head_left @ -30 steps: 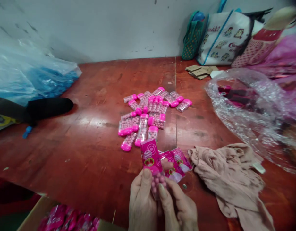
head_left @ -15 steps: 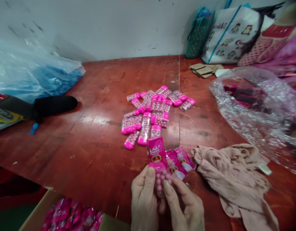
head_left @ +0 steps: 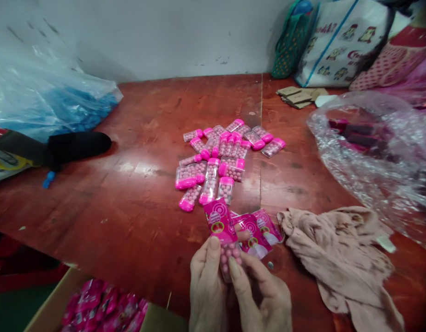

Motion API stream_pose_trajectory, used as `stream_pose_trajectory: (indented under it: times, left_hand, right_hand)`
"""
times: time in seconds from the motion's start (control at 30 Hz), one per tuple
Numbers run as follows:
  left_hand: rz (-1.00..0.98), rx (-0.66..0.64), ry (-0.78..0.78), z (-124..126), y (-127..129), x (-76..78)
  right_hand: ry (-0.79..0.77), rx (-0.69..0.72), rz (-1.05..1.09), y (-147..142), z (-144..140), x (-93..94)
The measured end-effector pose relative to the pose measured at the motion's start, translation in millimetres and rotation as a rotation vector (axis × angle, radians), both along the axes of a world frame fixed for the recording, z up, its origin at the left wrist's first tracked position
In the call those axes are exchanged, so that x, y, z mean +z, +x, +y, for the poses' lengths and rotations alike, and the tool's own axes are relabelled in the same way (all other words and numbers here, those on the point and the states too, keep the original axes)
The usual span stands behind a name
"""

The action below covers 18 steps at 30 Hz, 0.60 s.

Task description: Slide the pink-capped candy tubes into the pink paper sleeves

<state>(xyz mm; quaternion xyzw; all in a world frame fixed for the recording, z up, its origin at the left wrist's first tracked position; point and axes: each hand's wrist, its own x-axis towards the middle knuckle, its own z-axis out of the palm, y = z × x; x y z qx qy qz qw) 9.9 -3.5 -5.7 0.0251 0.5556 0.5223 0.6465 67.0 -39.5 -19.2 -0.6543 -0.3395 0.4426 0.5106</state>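
Observation:
Near the table's front edge, my left hand (head_left: 207, 281) pinches a pink printed sleeve (head_left: 218, 221) with the thumb on its lower edge. The sleeve covers the upper part of a clear container of pink candy balls (head_left: 229, 260), whose lower end sticks out below. My right hand (head_left: 263, 293) is closed on that container, the thumb pressing on its front; some of its fingers are hidden behind. Just right of them lie a few flat pink sleeves (head_left: 252, 235). Beyond, several candy containers with pink caps (head_left: 230, 145) lie in a loose group.
On the right a crumpled beige cloth (head_left: 337, 249) lies beside a clear plastic bag (head_left: 351, 161). Small cardboard pieces (head_left: 299, 97) and bags (head_left: 340, 46) are at the back. Lower left, a cardboard box (head_left: 57, 295) holds pink packs (head_left: 98, 309). A plastic bag with blue contents (head_left: 77, 106) stands left.
The sleeve and the candy container have shifted slightly left, and the sleeve's top leans more to the left. Both hands keep their hold. The camera view has shifted a little.

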Motion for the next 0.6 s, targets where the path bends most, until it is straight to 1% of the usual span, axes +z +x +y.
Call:
stream_pose_trajectory:
  times: [0.1, 0.17, 0.23, 0.3, 0.37, 0.43, 0.6]
  left_hand:
    - [0.076, 0.021, -0.071, -6, -1, -6.7]
    - [0.066, -0.001, -0.076, -8, -5, -7.7]
    - [-0.021, -0.068, -0.024, -6, -11, -5.6]
    - [-0.114, -0.141, 0.057, -1, -16, -2.1]
    - [-0.136, -0.185, 0.127, 4, -19, 1.2]
    - [-0.089, -0.209, 0.146, 6, -18, 3.9]
    - [0.036, -0.22, 0.139, -1, -5, 7.3]
  right_hand:
    - [-0.021, 0.0, 0.075, 0, 0, 0.9]
    - [-0.029, 0.007, 0.126, 1, 2, 3.7]
    - [-0.041, 0.058, 0.193, 3, 6, 6.5]
    - [-0.065, 0.136, 0.289, 4, 9, 8.5]
    - [-0.083, 0.183, 0.358, 5, 10, 9.7]
    - [-0.087, 0.175, 0.347, 4, 10, 10.8]
    - [-0.069, 0.059, 0.134, 2, 5, 11.8]
